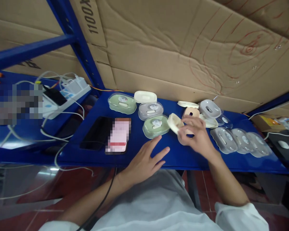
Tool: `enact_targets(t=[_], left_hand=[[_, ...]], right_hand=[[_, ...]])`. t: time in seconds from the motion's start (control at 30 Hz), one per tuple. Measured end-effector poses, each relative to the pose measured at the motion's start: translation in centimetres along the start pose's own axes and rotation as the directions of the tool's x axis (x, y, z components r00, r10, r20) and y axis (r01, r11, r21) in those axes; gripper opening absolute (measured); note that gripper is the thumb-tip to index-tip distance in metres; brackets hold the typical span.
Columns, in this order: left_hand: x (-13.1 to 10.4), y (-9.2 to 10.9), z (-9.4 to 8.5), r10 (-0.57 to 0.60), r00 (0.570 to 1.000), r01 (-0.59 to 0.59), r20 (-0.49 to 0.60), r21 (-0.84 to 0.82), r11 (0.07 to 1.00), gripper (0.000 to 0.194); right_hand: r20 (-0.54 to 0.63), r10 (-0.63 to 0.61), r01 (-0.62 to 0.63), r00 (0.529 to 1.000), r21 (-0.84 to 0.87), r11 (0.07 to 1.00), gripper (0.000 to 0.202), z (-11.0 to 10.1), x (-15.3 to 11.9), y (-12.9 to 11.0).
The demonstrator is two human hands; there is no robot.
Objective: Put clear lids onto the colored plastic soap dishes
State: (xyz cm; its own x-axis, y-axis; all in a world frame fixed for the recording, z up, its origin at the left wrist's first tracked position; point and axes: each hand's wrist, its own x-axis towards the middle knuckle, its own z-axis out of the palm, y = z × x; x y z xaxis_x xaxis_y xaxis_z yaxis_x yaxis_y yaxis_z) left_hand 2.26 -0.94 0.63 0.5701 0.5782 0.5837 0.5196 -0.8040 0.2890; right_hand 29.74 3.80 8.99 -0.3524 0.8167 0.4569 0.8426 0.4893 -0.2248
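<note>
**Cream case half held at the blue tabletop, a pink piece under the fingers**

The blue tabletop [183, 157] is taken as the landmark; cardboard sheeting [183, 57] stands behind it. Along its right end a row of clear shells [240, 139] is laid, and toward its left end a dark phone [97, 132] is seen flat. Near its back edge a green case [122, 102], a grey case [150, 110] and a cream lid [145, 96] are set close together, with a second green case [156, 125] nearer the middle.

At the middle of the tabletop a cream case half [174, 123] is grasped in the right hand [195, 136], fingers curled around it, tilted on edge; a pink piece [191, 112] lies just behind the fingers, whether touched cannot be told. The left hand [146, 158] is rested flat on the tabletop's front edge, released, nothing held.

The step in hand is judged to be the fitting together of one case. A steadying grip from the free hand is likely called for next, with the halves lined up.
</note>
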Motion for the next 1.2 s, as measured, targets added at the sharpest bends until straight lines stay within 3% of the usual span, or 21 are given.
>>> enact_targets(t=[0.1, 0.2, 0.3, 0.43, 0.53, 0.67, 0.83, 0.93, 1.03, 1.2], left_hand=[[-0.1, -0.1, 0.1, 0.048, 0.999, -0.048, -0.019, -0.014, 0.999, 0.058], [0.1, -0.1, 0.1, 0.092, 0.995, -0.091, 0.043, -0.016, 0.996, 0.051], [0.3, -0.2, 0.0, 0.113, 0.988, -0.112, 0.102, -0.013, 0.994, 0.036], [0.3, -0.3, -0.3, 0.011, 0.984, 0.0, 0.18, -0.06, 0.998, 0.022], [0.1, -0.5, -0.4, -0.074, 0.975, 0.102, 0.21, -0.126, 0.987, 0.023], [-0.2, -0.9, -0.1, -0.148, 0.961, 0.195, 0.234, -0.19, 0.962, 0.043], [-0.2, -1.2, 0.1, -0.206, 0.953, 0.263, 0.223, -0.269, 0.927, 0.094], [0.2, -1.2, -0.2, -0.146, 0.961, 0.206, 0.237, -0.256, 0.944, 0.09], [0.5, -1.2, -0.6, -0.093, 0.971, 0.139, 0.22, -0.204, 0.969, 0.078], [0.0, -1.4, -0.4, -0.034, 0.977, 0.066, 0.211, -0.145, 0.987, 0.078]], right_hand=[[0.073, -0.109, 0.105, 0.991, 0.066, 0.992, 0.013, 0.3, -3.5, -4.8], [0.145, -0.222, 0.202, 0.964, 0.142, 0.969, 0.017, 1.2, -6.0, -6.4], [0.177, -0.175, 0.152, 0.969, 0.137, 0.979, 0.033, 1.5, -7.9, -3.7], [0.023, 0.093, -0.09, 0.995, -0.127, 0.988, 0.043, 1.7, -10.4, 2.4], [-0.06, 0.154, -0.162, 0.986, -0.17, 0.972, 0.038, 2.0, -11.7, 4.4], [-0.095, 0.178, -0.18, 0.979, -0.014, 0.984, 0.032, 2.4, -11.4, 1.4], [0.077, 0.033, -0.037, 0.996, 0.051, 0.998, 0.033, 3.4, -9.1, -4.5], [0.141, -0.076, 0.07, 0.987, 0.048, 0.996, 0.035, 3.9, -8.2, -5.8], [0.154, -0.176, 0.171, 0.972, 0.045, 0.984, 0.035, 3.9, -7.9, -5.7], [0.229, -0.252, 0.248, 0.94, 0.047, 0.968, 0.035, 3.3, -7.7, -5.3]])
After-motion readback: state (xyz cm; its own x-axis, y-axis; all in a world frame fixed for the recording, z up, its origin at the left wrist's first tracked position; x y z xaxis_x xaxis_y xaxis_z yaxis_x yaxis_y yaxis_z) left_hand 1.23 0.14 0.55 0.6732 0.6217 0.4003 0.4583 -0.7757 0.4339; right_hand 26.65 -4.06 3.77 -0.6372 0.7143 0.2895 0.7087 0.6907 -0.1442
